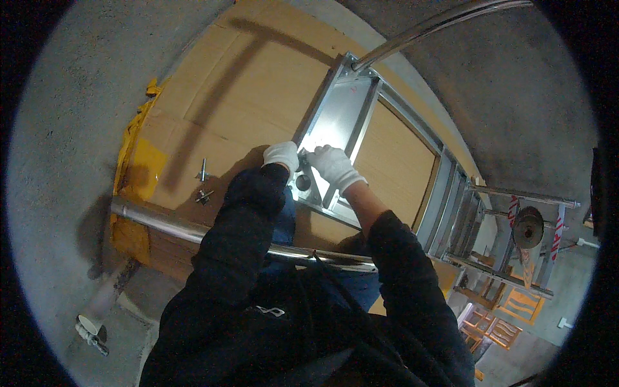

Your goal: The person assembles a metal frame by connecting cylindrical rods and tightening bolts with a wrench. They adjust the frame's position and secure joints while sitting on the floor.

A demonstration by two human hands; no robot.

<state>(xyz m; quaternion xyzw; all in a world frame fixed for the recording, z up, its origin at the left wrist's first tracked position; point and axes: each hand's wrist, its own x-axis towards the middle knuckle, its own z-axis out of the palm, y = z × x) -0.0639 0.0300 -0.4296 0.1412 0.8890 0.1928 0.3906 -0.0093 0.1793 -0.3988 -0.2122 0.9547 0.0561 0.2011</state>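
My left hand (pixel 281 155), in a white glove, is closed at the left edge of a long metal frame (pixel 371 119). My gloved right hand (pixel 333 167) is beside it with its fingers bent together over the frame's near end. Whatever lies between the fingers of either hand is too small or too hidden to name. Under the hands is a bright metal plate (pixel 336 116) set in the frame. Just below them shows a dark round spot (pixel 303 183), perhaps a hole. To the left, two bolt-like metal fasteners, one upper (pixel 203 170) and one lower (pixel 204 196), lie on cardboard.
The frame lies on a cardboard sheet (pixel 258 90) edged with yellow tape (pixel 132 138). One shiny tube (pixel 167 227) crosses close to my body; another (pixel 438 33) rises from the frame's far corner. At right are a round dark disc (pixel 529 227) and wooden chairs (pixel 503 332).
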